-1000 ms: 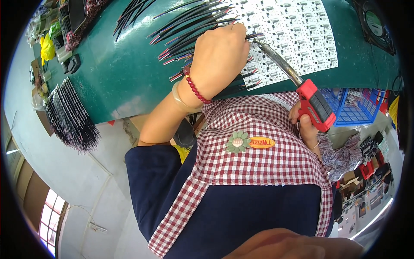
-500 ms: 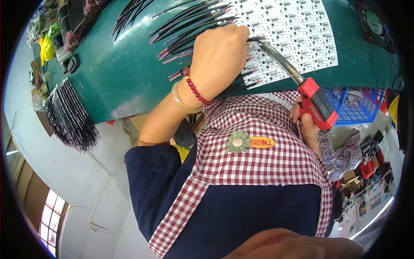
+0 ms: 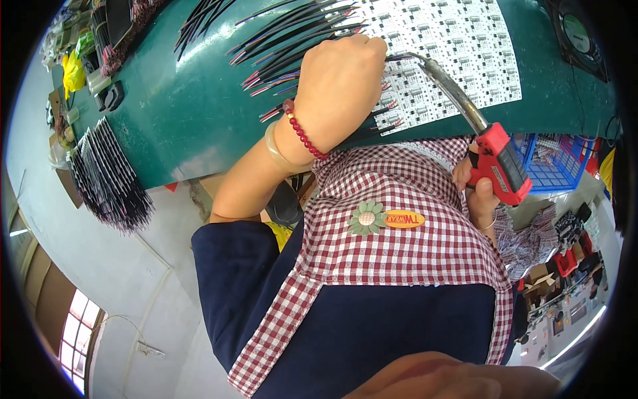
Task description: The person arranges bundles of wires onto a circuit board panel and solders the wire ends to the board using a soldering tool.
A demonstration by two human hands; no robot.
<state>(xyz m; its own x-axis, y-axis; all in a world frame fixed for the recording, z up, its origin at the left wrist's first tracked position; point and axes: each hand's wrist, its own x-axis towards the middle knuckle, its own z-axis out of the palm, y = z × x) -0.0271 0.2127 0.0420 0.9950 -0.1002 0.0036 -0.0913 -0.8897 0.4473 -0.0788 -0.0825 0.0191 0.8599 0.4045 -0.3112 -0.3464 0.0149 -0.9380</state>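
My left hand (image 3: 342,83), wearing a red bead bracelet and a pale bangle, is closed over the edge of a white sheet of printed circuit boards (image 3: 458,53). From its right side sticks the thin end of a black cable (image 3: 397,58); the fingertips underneath are hidden. My right hand (image 3: 480,196) grips a red and black soldering gun (image 3: 498,163) by its handle. The gun's metal barrel slants up to the left, and its bent tip is close to the cable end; whether they touch I cannot tell. Several black cables (image 3: 286,50) with coloured wire ends lie along the sheet's left edge.
A green table (image 3: 186,126) spans the top. Bundled cables (image 3: 109,179) hang over its left edge. More loose cables (image 3: 199,23) lie farther left. A round black device (image 3: 577,36) stands at the far right, and a blue plastic basket (image 3: 551,163) sits beyond the near right edge.
The soldering gun and my right hand have shifted to the right, and the tip has moved slightly right and up. My left hand has stayed nearly in place.
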